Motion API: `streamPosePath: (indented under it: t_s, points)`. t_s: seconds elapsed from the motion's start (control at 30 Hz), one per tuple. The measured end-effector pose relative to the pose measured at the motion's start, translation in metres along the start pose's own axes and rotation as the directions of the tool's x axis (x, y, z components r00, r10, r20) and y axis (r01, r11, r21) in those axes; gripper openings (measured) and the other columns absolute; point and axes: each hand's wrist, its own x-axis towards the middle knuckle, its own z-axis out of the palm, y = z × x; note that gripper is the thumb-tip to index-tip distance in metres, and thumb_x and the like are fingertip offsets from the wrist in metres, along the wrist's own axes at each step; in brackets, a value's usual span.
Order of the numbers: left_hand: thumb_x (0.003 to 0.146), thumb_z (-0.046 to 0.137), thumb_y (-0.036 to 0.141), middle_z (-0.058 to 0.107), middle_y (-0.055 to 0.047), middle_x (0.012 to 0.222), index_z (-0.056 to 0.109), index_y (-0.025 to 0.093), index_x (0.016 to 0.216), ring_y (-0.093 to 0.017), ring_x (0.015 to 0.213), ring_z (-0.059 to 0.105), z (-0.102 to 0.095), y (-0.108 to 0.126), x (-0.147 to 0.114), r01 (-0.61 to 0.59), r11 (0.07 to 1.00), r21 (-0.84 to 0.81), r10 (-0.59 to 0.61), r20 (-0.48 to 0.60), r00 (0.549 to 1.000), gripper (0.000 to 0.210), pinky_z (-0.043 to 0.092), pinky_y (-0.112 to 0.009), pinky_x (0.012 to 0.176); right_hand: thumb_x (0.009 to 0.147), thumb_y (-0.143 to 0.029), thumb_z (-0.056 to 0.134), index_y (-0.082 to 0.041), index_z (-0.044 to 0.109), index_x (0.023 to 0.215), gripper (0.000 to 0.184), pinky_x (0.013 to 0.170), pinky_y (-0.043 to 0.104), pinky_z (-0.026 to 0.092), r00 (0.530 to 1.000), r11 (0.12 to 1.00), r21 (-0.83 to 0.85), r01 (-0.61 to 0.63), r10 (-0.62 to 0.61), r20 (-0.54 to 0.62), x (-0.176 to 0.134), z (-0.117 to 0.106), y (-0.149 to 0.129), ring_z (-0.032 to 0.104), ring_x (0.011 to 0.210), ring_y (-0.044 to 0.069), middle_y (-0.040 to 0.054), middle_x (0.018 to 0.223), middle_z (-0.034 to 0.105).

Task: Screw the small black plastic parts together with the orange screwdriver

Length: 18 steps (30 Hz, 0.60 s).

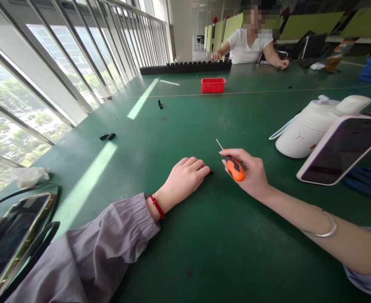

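On the green table (172, 252), at the front edge of my left hand (183, 181), is a small black piece (212, 171), mostly covered; those fingers are bunched together and seem to pinch it, though I cannot tell how firmly. My right hand (253, 170) has its fingers pinching the orange-and-dark handle of a screwdriver (235, 169), its thin shaft tilted up and away, clear of the piece. If my pinch is light, an off-centre push could send something so small skidding over the smooth top; a slipping blade could jab my left fingers, lying so near. Two black parts (108, 136) lie together off to the left, another black part (160, 104) farther out. Past them stand a red bin (213, 86) and a long black rack (185, 68), with a co-worker (250, 46) behind. On my right, a tilted phone (346, 149) stands before a white bottle (302, 128); a wide swing could topple it.
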Motion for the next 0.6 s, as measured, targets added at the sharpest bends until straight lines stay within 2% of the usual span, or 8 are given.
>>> streamPosePath:
  t_s: [0.17,0.4,0.6]
  points:
    - [0.097,0.034,0.025,0.064,-0.005,0.094,0.060,0.019,0.093,-0.017,0.085,0.055,0.001,-0.006,-0.001,0.050,0.998,-0.023,-0.050,0.008,0.999,0.028,0.040,-0.032,0.074,0.084,-0.023,0.060,-0.026,0.060,0.098,0.015,0.069,0.028,0.053,0.997,0.996,-0.035,0.079,-0.080,-0.014,-0.001,0.000,-0.004,0.068,0.078,0.017,0.0016,0.087,0.072]
    - [0.088,0.050,0.022,0.065,-0.003,0.097,0.058,0.020,0.105,-0.017,0.091,0.057,0.006,-0.009,-0.003,0.216,0.930,-0.298,-0.223,0.011,0.975,0.019,0.044,-0.031,0.079,0.084,-0.027,0.060,-0.025,0.057,0.091,0.008,0.063,0.029,0.052,0.993,0.993,-0.024,0.113,-0.114,-0.038,-0.001,0.000,-0.010,0.064,0.068,0.016,0.0009,0.077,0.070]
    - [0.084,0.055,0.026,0.063,-0.003,0.094,0.062,0.021,0.089,-0.019,0.089,0.057,0.007,-0.012,-0.002,0.331,0.878,-0.345,-0.346,0.019,0.938,0.010,0.046,-0.034,0.079,0.083,-0.023,0.059,-0.026,0.054,0.094,0.012,0.063,0.027,0.053,0.985,0.989,-0.029,0.148,-0.150,-0.087,-0.004,0.002,-0.014,0.065,0.068,0.014,-0.0002,0.079,0.068]
